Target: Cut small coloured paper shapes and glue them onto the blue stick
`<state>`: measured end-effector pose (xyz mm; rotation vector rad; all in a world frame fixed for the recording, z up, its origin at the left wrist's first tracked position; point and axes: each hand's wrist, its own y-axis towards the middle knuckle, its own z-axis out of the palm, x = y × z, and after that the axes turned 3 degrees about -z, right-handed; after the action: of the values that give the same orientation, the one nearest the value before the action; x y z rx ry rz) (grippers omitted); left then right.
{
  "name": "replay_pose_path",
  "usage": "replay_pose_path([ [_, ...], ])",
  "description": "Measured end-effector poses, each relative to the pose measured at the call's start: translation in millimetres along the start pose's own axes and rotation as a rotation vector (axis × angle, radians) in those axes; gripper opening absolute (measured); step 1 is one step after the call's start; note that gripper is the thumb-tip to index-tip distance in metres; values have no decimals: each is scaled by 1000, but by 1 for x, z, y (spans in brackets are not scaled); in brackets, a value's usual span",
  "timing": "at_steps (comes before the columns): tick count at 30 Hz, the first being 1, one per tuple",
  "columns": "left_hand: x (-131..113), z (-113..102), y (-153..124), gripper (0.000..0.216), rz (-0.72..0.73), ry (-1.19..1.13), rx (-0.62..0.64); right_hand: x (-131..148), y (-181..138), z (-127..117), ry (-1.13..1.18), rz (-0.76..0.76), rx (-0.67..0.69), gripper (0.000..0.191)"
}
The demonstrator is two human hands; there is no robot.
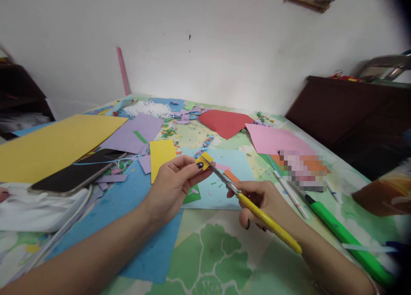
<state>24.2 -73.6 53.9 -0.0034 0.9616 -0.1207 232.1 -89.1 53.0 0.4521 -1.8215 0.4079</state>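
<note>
My left hand pinches a small yellow piece of paper between thumb and fingers, above the table. In my right hand is a pair of scissors with yellow handles, seen nearly edge-on. The thin metal blades point up and left, their tips overlapping the yellow piece; whether they are open or closed on it, I cannot tell. Below the hands lies a light blue sheet with small green, pink and orange scraps. A larger yellow rectangle lies just behind my left hand.
A blue sheet lies under my left forearm. Left are a phone, a white object and a large yellow sheet. Red and pink sheets lie farther back. A green tool and markers sit right.
</note>
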Motion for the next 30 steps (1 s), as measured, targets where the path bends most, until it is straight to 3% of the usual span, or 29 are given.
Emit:
replay_pose_path([
  [17,0,0,-1,11,-2,3,16,8,0,-1,9,70,0,21],
  [30,0,1,1,14,10,25,4,3,-1,1,-33,23,-14,32],
])
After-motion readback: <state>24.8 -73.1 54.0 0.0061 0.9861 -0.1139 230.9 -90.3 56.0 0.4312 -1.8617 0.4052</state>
